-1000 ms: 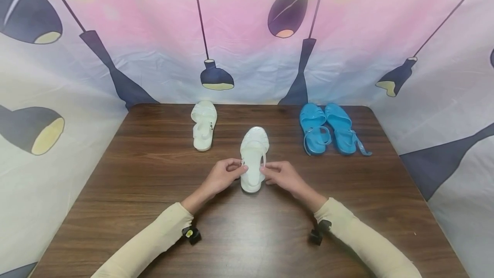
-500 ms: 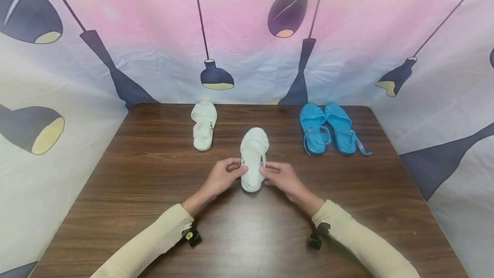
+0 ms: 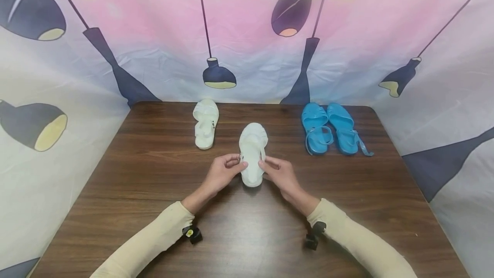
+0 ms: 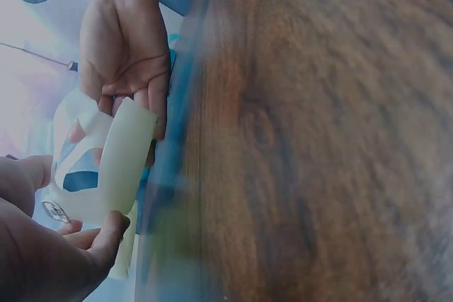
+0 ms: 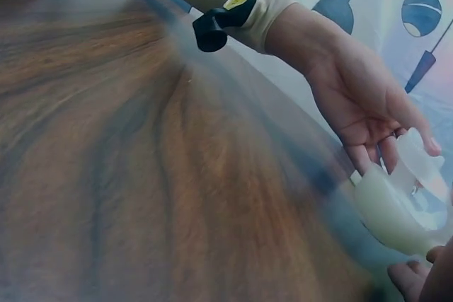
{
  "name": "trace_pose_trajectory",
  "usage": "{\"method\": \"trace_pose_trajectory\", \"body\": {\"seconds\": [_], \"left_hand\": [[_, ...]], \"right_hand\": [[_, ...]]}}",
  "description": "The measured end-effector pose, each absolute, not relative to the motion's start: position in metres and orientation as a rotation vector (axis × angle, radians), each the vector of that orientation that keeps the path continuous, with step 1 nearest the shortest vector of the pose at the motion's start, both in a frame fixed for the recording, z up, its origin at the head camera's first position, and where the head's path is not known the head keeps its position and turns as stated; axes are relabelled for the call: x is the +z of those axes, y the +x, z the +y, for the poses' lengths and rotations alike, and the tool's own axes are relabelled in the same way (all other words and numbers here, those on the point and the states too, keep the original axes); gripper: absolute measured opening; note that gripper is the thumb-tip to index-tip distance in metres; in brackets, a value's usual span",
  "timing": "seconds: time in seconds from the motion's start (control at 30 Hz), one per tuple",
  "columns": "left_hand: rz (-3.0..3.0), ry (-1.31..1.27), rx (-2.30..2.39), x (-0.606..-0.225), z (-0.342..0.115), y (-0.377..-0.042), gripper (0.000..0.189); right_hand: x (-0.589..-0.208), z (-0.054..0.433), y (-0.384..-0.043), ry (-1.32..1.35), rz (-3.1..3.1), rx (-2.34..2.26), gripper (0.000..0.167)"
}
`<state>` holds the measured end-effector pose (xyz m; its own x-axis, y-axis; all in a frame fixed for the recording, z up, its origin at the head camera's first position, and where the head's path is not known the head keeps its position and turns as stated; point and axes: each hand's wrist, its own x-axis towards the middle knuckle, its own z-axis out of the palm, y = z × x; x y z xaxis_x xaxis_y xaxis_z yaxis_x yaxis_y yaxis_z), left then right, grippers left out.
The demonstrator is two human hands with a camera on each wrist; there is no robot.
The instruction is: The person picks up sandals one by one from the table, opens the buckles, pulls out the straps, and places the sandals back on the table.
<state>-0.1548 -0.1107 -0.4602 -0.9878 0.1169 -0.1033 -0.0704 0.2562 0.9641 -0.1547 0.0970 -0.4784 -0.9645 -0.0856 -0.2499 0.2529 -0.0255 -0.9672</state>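
Between my two hands is a white sandal (image 3: 252,140), its toe pointing away from me in the head view. My left hand (image 3: 224,173) grips its left side, thumb over the footbed edge. On the opposite side my right hand (image 3: 283,177) grips it the same way. The left wrist view shows the sandal's heel (image 4: 124,160) raised above the tabletop level, with a small metal buckle (image 4: 55,211) near my left fingers. In the right wrist view, the heel (image 5: 393,210) is held from both sides.
Another white sandal (image 3: 204,125) lies at the back left of the brown wooden table (image 3: 154,183). A blue sandal (image 3: 317,130) and its mate (image 3: 342,130) lie side by side at the back right. A printed cloth (image 3: 247,20) hangs behind the table.
Both hands have lifted the white sandal a little, and its heel now sits higher in the head view. The right forearm has shifted slightly inward. The head view has tilted slightly.
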Motion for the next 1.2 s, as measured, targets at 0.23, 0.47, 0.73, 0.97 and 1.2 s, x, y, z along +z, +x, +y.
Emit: {"method": "trace_pose_trajectory", "body": {"seconds": [0.23, 0.47, 0.73, 0.97, 1.2], "left_hand": [[2.349, 0.057, 1.869, -0.454, -0.117, -0.163, 0.046], [2.387, 0.086, 1.861, -0.444, -0.127, -0.174, 0.045], [2.409, 0.083, 1.873, -0.439, -0.136, -0.188, 0.049], [2.524, 0.129, 1.773, -0.43, -0.143, -0.204, 0.054], [2.668, 0.142, 1.609, -0.425, -0.149, -0.221, 0.054]], "right_hand": [[-0.47, 0.088, -0.166, 0.152, 1.993, -2.144, 0.044], [-0.461, 0.078, -0.18, 0.11, 1.927, -2.2, 0.042], [-0.459, 0.07, -0.202, 0.071, 1.882, -2.221, 0.041], [-0.457, 0.06, -0.224, 0.042, 1.836, -2.255, 0.043], [-0.459, 0.05, -0.245, 0.046, 1.796, -2.26, 0.044]]}}
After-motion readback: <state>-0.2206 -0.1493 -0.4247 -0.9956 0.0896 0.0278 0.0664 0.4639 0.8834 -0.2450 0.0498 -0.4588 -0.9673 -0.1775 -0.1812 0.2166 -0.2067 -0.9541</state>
